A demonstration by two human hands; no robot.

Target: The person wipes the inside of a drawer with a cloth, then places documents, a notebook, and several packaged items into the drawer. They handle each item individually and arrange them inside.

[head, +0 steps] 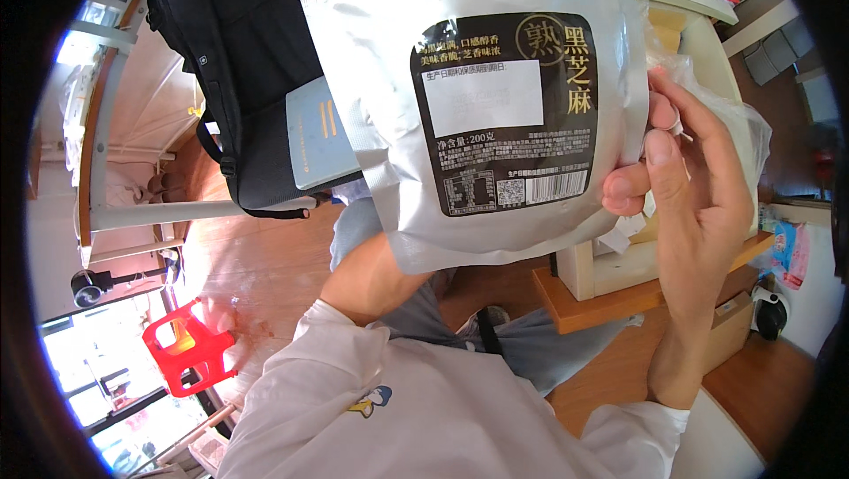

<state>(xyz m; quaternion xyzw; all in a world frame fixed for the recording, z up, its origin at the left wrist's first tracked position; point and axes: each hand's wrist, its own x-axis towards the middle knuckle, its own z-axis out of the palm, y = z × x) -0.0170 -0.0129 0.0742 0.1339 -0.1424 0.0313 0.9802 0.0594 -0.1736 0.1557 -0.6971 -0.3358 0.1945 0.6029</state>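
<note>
A large silver foil pouch (371,81) is held up before me, its black printed label (504,114) facing the camera. The label bears writing, a barcode and a white panel. My left forearm runs behind the pouch, so most of my left hand is hidden. Curled fingertips (623,192) wrap onto the front at the right edge and appear to be from my left hand. There too my right hand (703,180) has thumb and index finger drawn together at the edge. A small pale piece shows between them; what it is cannot be made out.
Left of the pouch lies a black backpack (245,28), with a light blue booklet (315,137) beside it. A beige open box or drawer (577,270) with clear plastic (749,134) stands right on a wooden ledge (597,310). Farther off are a red plastic stool (189,346) and cardboard box (726,333).
</note>
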